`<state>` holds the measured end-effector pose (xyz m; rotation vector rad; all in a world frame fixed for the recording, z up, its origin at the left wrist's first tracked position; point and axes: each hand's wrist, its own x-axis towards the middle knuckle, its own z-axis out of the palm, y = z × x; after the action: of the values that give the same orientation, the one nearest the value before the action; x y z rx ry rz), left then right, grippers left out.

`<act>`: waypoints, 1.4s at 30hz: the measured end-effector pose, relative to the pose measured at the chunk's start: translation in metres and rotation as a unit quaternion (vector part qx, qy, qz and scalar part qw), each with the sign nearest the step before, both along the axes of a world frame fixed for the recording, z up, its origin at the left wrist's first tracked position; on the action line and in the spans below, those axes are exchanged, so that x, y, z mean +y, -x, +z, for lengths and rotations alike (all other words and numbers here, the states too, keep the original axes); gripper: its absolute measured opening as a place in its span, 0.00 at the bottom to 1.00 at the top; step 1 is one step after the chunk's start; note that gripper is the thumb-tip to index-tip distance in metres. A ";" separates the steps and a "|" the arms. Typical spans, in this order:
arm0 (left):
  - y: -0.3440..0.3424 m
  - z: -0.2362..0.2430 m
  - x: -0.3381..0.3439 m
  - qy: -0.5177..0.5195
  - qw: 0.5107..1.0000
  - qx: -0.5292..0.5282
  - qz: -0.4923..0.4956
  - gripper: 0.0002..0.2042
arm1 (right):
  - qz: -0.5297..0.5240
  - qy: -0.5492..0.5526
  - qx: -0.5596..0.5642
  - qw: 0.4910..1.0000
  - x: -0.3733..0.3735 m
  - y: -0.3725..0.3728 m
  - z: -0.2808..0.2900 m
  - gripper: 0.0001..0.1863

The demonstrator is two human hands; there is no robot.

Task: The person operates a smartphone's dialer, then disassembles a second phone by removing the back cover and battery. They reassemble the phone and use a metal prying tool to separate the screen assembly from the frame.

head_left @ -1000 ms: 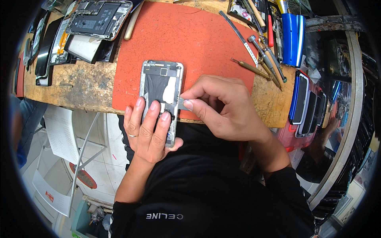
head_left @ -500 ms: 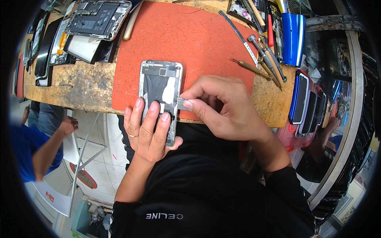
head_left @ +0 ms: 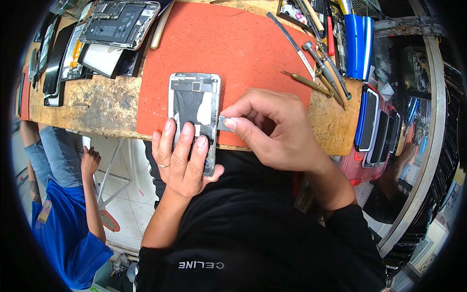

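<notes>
My left hand [head_left: 180, 163] holds an opened phone frame [head_left: 194, 104], its fingers lying over the lower part and its thumb at the lower right edge. Dark film, a white patch and small parts show inside the frame. Between the thumb and forefinger of my right hand [head_left: 272, 129] is pinched a thin flat grey metal piece [head_left: 222, 123], set against the frame's right edge. Whether its tip goes into the edge I cannot tell.
The phone lies over an orange-red mat [head_left: 228, 44] on a worn wooden bench [head_left: 97, 107]. Screwdrivers [head_left: 326, 68] and tweezers [head_left: 289, 36] lie at the right. Opened phones [head_left: 119, 24] are piled at the left. A person in blue [head_left: 73, 233] sits on the left.
The phone and both my hands have shifted very slightly left and up. The person in blue at the left has leaned back, showing more of the torso and legs.
</notes>
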<state>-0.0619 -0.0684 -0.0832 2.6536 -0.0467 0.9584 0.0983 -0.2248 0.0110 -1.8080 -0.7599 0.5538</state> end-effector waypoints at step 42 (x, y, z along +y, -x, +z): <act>0.000 0.002 -0.001 -0.001 1.000 0.007 0.002 0.27 | 0.013 -0.034 -0.074 0.997 -0.001 0.001 -0.009 0.03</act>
<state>-0.0620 -0.0698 -0.0816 2.6627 -0.0383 0.9424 0.0969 -0.2259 0.0018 -1.7921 -0.8938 0.4100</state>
